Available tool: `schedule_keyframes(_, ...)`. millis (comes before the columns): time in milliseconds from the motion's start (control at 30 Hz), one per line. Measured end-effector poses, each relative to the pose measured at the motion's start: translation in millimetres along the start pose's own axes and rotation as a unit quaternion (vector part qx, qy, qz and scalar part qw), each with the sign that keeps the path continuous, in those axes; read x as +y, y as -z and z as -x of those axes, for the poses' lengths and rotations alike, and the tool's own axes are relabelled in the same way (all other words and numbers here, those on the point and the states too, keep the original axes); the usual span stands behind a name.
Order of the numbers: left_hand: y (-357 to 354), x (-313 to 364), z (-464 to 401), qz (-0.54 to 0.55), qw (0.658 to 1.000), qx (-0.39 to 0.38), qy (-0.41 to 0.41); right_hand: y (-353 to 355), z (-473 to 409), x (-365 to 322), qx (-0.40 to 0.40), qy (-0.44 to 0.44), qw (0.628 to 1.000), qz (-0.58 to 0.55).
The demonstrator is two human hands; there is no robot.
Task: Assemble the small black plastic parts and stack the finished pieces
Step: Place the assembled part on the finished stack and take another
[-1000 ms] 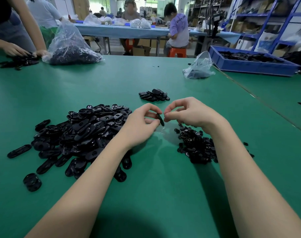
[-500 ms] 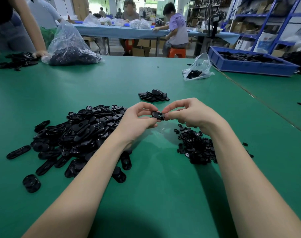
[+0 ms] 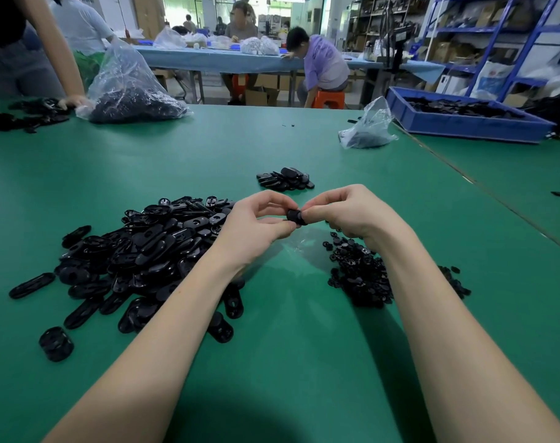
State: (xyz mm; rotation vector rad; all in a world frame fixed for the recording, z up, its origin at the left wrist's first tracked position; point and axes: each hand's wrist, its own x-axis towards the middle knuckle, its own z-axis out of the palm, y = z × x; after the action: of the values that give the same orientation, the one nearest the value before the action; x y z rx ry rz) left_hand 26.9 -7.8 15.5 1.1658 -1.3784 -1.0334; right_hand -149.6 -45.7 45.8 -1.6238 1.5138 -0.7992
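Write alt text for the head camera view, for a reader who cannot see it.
Two bare hands, left hand and right hand, pinch a small black part between them above a green table. A pile of oval black pieces lies left, small round parts right, a small stack of finished pieces beyond.

Green table (image 3: 288, 362) throughout. Left of the held black part (image 3: 294, 216), a glossy black heap of oblong pieces (image 3: 137, 251); right of it, matt black small rings (image 3: 361, 276). Far right of it, a blue crate (image 3: 464, 123) (clear bags (image 3: 128, 81) beyond, dark contents).
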Motion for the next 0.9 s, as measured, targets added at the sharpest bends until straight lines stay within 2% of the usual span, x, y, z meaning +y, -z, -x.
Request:
schedule_keyframes(200, 0.1, 1.6, 0.5, -0.005, 1.0, 0.014, 0.0, -1.1, 1.8, -1.7, 0.0, -0.018, 1.0, -0.009)
schedule_keyframes(467, 2.5, 6.0, -0.6, 0.083, 0.995, -0.021, 0.057, 4.0, 6.6, 3.4, -0.033, -0.017, 0.998, -0.052)
schedule_keyframes(900, 0.4, 1.7, -0.7, 0.053, 0.994, 0.015, 0.09, -1.5, 4.6, 0.4, -0.034, -0.002, 0.999, -0.009)
